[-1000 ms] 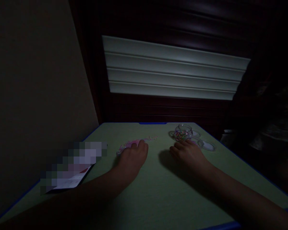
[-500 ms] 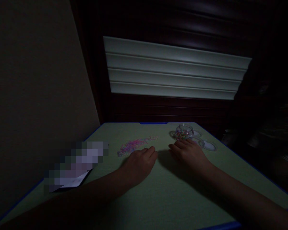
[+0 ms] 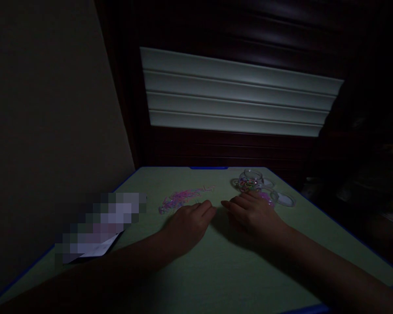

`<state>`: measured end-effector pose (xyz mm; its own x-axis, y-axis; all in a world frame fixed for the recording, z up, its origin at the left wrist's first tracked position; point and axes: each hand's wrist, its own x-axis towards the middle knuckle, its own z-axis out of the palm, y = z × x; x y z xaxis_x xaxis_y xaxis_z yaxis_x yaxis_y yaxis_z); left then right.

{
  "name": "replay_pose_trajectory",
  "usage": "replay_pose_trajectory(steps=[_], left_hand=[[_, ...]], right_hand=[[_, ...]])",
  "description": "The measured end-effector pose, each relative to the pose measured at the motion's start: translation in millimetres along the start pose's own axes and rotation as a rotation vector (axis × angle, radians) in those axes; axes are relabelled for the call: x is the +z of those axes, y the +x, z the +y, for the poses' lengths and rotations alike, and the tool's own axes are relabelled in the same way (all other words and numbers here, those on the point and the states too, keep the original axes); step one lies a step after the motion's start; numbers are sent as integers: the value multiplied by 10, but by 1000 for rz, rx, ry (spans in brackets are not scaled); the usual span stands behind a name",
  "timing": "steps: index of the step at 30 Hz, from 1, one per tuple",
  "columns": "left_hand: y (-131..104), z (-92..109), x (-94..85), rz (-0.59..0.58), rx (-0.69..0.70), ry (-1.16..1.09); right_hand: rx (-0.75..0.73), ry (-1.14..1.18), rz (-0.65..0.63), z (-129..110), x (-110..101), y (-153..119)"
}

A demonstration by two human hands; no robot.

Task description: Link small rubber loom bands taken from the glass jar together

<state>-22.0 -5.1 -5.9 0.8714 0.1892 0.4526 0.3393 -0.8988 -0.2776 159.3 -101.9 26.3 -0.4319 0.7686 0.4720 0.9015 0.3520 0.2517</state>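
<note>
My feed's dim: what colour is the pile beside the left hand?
Mostly pink, some bluish purple; the pile shows best in the head view.

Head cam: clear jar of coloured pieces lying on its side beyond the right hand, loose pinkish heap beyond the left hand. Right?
One fix: the jar isn't on its side; the head view shows it upright, mouth up. It does hold coloured pieces beyond the right hand, and the loose pinkish heap is beyond the left hand.
</note>
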Motion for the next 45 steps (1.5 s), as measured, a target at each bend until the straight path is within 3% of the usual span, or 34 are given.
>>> replay_pose_trajectory(steps=[9,17,24,33,45], left_hand=[[6,21,-30,1,54,27],[17,24,-56,-36,30,22],[9,21,-19,8,31,23],[8,6,-22,-24,-5,-7],[5,-4,-35,-80,-7,2]], right_hand=[[-34,-48,-62,4,-24,11],[-59,-82,-71,16,-5,14],[-72,-118,-40,25,31,-2],[-58,-329,-9,93,-40,-7],[499,-553,-142,222,-266,-75]])
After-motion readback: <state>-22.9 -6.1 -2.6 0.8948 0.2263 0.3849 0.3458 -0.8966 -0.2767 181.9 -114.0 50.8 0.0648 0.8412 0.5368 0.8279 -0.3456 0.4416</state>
